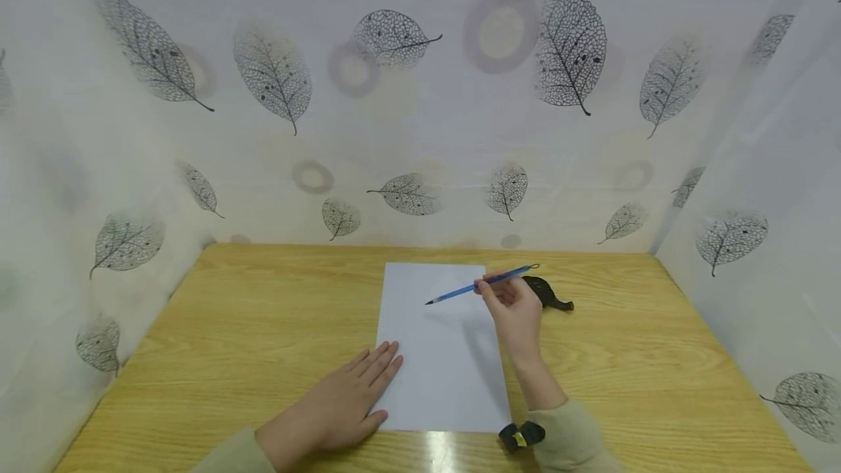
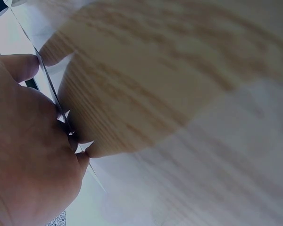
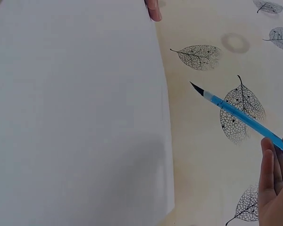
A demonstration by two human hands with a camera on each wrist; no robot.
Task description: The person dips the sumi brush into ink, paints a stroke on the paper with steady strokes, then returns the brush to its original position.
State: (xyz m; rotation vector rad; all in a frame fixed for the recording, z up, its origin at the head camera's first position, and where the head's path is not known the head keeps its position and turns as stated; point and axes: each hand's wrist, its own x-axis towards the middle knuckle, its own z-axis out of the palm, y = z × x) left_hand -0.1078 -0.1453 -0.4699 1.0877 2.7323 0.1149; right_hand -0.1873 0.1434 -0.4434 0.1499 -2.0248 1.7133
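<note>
A white sheet of paper [image 1: 440, 371] lies on the wooden table. My left hand [image 1: 344, 400] rests over its left edge, fingers extended onto the sheet and the thumb at the lower left corner. In the left wrist view the left hand [image 2: 33, 141] appears up close at the table surface. My right hand [image 1: 517, 312] pinches a blue calligraphy brush [image 1: 455, 293] between thumb and fingers, above the paper's right side. The brush slants down to the left, with its dark pointed tip over the sheet. A hanging loop shows at its upper end.
Partly hidden behind the right hand is a black object [image 1: 555, 299] with a curved, tail-like end. A black piece with a yellow mark [image 1: 522, 436] sits at the right sleeve. Leaf-printed cloth [image 1: 420, 130] surrounds the table [image 1: 276, 312] at the back and sides.
</note>
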